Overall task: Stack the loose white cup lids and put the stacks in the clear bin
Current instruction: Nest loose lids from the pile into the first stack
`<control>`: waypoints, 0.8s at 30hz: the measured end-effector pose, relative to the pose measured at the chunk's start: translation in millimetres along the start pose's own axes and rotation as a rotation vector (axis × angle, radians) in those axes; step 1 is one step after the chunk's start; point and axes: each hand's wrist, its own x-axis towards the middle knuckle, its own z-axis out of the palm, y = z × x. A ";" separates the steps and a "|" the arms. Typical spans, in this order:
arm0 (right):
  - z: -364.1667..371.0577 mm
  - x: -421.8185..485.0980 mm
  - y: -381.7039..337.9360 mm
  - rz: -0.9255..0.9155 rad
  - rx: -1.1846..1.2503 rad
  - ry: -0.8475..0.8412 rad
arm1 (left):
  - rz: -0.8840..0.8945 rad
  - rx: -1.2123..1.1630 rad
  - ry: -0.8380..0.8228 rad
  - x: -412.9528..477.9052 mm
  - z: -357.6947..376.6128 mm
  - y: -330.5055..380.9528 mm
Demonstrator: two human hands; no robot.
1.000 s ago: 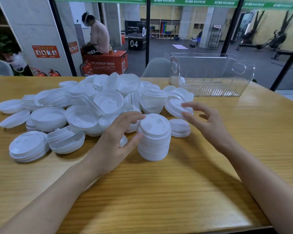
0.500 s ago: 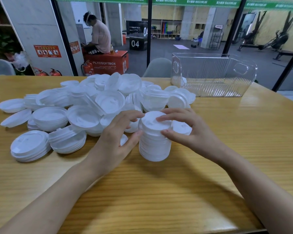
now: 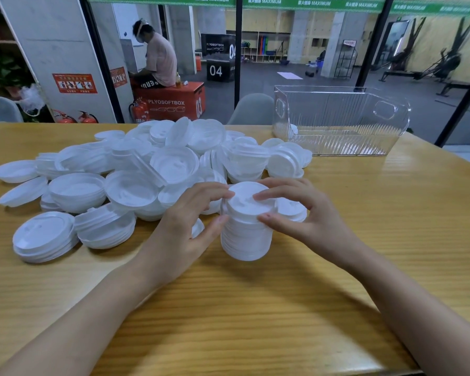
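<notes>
Head view: at the centre of the frame we see a tall stack of lids (image 3: 246, 234) standing upright on the wooden table (image 3: 255, 321), held from both sides. Our left hand (image 3: 185, 234) comes in from the lower left. Its fingers are curled, with the fingertips on the top lid's left edge and the thumb pressed against the stack's side. Our right hand (image 3: 310, 221) comes in from the lower right and grips the same way, with the forefinger on the top lid and the thumb against the side a little lower. Both hands are half closed around the stack and hold nothing else.

Just behind and to the left of the stack, the pile of loose lids (image 3: 147, 172) spreads across the middle left of the frame. Some lids lie rim up, some dome up, and many overlap. At the lower left edge of that pile sits a short stack (image 3: 44, 237), dome side up. A few more lids lie just to the right of the tall stack, partly hidden by our right hand.

The clear bin (image 3: 339, 118) stands at the upper right of the frame, on the far edge of the table and well apart from the stack. A grey chair back (image 3: 251, 109) shows just to its left. In the upper left of the frame, beyond the glass, a person (image 3: 158, 58) sits on a red box (image 3: 174, 101).
</notes>
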 end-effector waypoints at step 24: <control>-19.6 1.6 66.9 0.361 -0.445 -0.047 | -0.026 -0.027 -0.007 0.6 1.0 0.4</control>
